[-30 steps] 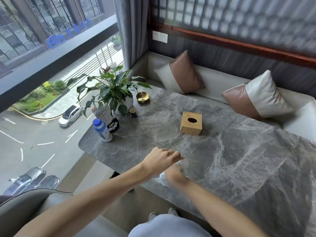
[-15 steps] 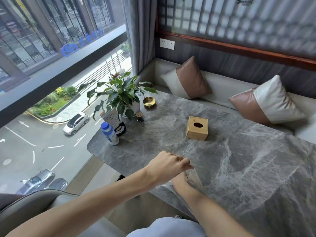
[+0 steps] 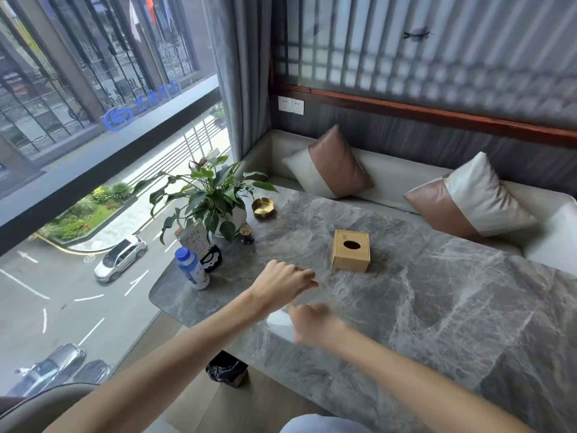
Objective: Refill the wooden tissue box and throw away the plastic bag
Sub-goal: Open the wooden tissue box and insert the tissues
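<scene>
1. Wooden tissue box sits mid-table on the grey marble-look table, far of both hands, well apart from them; oval slot on top looks dark, no tissue showing.
2. Our left hand hovers over the near table, fingers loosely curled, thumb side blurred; we cannot tell if it grips anything.
3. Our right hand is low at the near edge, fingers curled in; a pale, glossy patch lies just left of it, maybe the plastic-wrapped tissue pack, but too blurred to say.
4. Step, as we judge it: opening or readying the pack, box not yet touched. Next move calls for freeing the tissues, then reaching far to the box.
5. Box: square, smooth light wood, crisp edges. Table: polished, veined, rounded corner. Black-lined bin on the floor under the near edge, likely for the bag.
</scene>
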